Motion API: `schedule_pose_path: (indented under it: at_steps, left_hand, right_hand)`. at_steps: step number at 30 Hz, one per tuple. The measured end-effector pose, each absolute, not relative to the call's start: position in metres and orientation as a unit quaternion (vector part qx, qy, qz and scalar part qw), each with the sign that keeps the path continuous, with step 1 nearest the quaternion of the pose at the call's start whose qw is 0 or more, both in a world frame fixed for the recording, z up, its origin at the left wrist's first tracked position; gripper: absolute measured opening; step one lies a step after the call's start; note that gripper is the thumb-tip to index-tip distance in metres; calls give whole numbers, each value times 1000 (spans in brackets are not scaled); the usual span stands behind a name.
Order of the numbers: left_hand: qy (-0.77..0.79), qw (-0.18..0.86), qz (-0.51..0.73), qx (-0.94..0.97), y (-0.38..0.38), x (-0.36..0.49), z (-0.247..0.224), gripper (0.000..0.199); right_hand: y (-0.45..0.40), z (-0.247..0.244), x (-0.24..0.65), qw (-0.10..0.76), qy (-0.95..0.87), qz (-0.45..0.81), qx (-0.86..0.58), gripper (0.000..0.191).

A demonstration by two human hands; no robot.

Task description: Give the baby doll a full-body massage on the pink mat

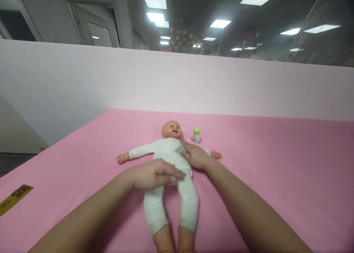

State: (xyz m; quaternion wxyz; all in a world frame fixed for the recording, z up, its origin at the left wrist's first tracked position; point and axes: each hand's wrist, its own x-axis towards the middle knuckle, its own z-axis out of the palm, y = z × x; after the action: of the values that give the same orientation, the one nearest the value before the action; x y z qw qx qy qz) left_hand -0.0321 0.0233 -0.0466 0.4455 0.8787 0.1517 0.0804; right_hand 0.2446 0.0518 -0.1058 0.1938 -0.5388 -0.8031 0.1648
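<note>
– While you reach out over the baby doll, how do your hands stand?

– Your left hand is laid flat across its lower belly and hip, fingers stretched out and close together. Your right hand lies along the side of its chest, fingers extended toward the shoulder.

– Have you got a grip on anything?

– You have not: both of your hands are unclosed, with palms down on the doll's white cloth body. How hard you press, you cannot tell from here.

– And where does the doll lie?

– On its back in front of you, on the pink tabletop, head away from you and legs toward you, the feet cut off by the lower edge of view. Its arms spread out sideways; your right hand hides part of one.

– What else is near you?

– Just beside its head, to your right, stands a small jar with a green lid. Well off to your left is a yellow strip, and a white partition rises behind the tabletop.
</note>
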Motion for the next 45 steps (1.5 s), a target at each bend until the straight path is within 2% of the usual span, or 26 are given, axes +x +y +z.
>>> schedule_pose_path:
  at_steps: [5,13,22,26,29,32,35,39,43,45]
  left_hand:
    - [252,340,155,893,49,-29,-78,45]
    - [349,200,185,896,93,-17,-108,67]
    - [450,159,224,850,113,-40,-128,72]
    - [455,128,208,856,114,-45,-129,68]
    - [457,122,200,858,114,-44,-130,68]
    - [460,118,200,857,116,-42,-133,67]
    - [457,109,201,859,117,-42,-135,67]
    - [455,103,190,864,117,-42,-135,69]
    - [449,95,183,869,117,-40,-136,68]
    - [447,91,185,870,118,-39,-138,68]
  right_hand:
    - [52,-106,244,183,-802,157,-546,65]
    - [52,-106,240,171,-804,154,-549,68]
    - [44,-100,242,196,-798,173,-542,61]
    - [37,-98,242,218,-791,119,-559,59]
    - [21,-89,231,289,-830,94,-467,49]
    - [0,-82,211,345,-874,196,-281,25]
    - [-8,-85,194,370,-864,271,-208,19]
    - [11,-101,194,370,-854,224,-290,28]
    - [43,-111,211,288,-839,146,-438,57]
    - [52,-112,220,259,-817,141,-495,65]
